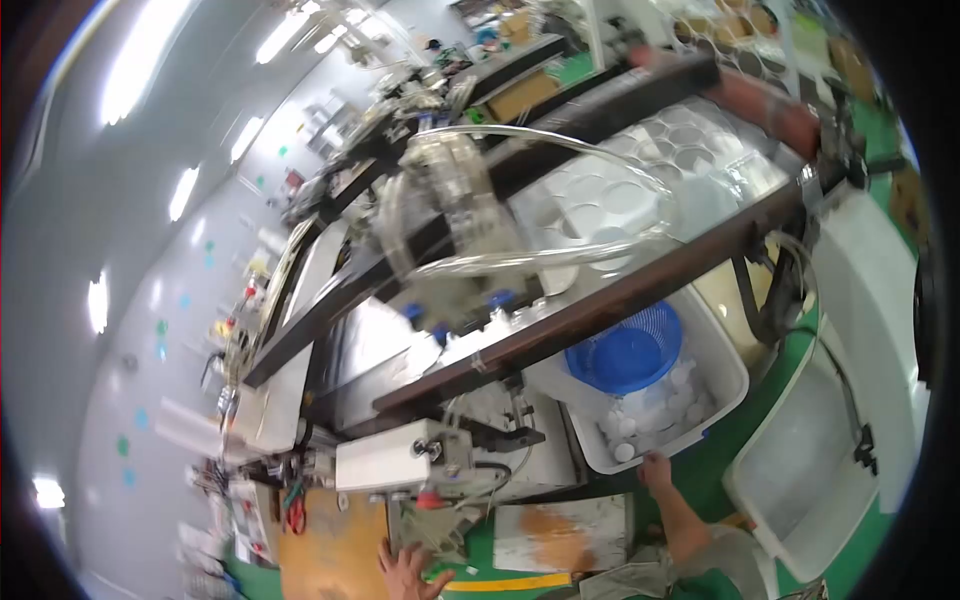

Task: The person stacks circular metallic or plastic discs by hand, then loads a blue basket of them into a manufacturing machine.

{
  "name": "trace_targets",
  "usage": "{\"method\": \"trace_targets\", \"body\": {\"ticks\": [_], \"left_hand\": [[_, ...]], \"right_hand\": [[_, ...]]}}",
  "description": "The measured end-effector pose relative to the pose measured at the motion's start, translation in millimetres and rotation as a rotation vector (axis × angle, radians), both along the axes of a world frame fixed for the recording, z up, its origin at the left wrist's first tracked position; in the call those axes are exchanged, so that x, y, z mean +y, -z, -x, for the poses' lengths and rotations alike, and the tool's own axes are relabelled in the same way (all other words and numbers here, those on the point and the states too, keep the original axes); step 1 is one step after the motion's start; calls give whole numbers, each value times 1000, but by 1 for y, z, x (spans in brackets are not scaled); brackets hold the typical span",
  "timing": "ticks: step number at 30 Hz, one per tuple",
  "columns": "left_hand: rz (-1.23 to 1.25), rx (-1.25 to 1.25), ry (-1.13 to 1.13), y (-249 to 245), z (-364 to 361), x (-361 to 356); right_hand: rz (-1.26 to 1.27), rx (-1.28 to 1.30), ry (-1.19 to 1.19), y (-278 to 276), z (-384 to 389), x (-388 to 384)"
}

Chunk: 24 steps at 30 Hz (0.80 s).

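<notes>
My left hand [405, 572] is at the bottom of the view with its fingers spread, holding nothing. It is beside a tan board [335, 545]. My right arm reaches out to the near rim of a white plastic tub [735, 385]. There my right hand [656, 470] appears closed on the rim, though the fingers are small and blurred. Inside the tub are several small white round pieces [650, 415] and a blue plastic basket [625, 350].
A dark-framed machine [600, 325] with clear hoses [550, 262] spans the middle above the tub. Its control box [390, 458] has a red button [428, 499]. A second white tub [800, 460] stands at right. Red-handled scissors [296, 515] are at lower left. A stained white board [563, 535] is below.
</notes>
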<state>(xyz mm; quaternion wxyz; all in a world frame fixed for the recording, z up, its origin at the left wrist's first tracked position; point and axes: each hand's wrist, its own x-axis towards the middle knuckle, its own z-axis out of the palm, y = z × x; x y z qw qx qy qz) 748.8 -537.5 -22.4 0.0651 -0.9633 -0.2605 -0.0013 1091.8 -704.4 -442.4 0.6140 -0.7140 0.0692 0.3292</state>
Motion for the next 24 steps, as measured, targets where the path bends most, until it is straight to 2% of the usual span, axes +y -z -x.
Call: {"method": "trace_targets", "body": {"ticks": [2, 3, 5, 6, 9, 10, 12, 13, 15, 16, 17, 19, 20, 21, 23, 24], "left_hand": [[-36, -127, -58, -11, -5, -10], [-16, -230, -63, -9, 3, -5], [22, -361, -93, -1, 19, 11], [118, -447, -129, 7, 29, 20], [414, -748, -241, -1, 43, 25], [397, -797, -227, -2, 49, 33], [455, -906, -203, -32, 46, 41], [498, -1001, -169, -51, 42, 48], [446, -1053, -7, -86, 28, 65], [394, -1038, 60, -103, 19, 74], [341, -1021, 131, -119, 7, 84], [514, -1039, 216, -145, -23, 101], [491, -991, 230, -150, -41, 113], [469, -943, 246, -146, -59, 130], [307, -902, 346, -117, -102, 172], [244, -876, 304, -96, -118, 190]], "right_hand": [[-39, -17, -25, -13, 36, -25], [-45, 33, -177, -14, 48, -38], [-31, 186, -296, -91, 74, -55], [-37, 264, -423, -137, 83, -58], [-72, 195, -685, -206, 106, -41], [-47, 158, -758, -227, 110, -30], [-228, -167, -969, -286, 118, -1], [-267, -263, -1002, -325, 123, 14], [-371, -351, -1025, -402, 137, 42], [-479, -440, -1011, -423, 141, 56], [-501, -720, -1002, -449, 145, 68], [-530, -1218, -936, -494, 152, 100], [-535, -1431, -884, -510, 158, 117], [-498, -1512, -863, -507, 159, 138], [-198, -1721, -826, -508, 169, 164], [-172, -1733, -811, -502, 171, 171]]}}
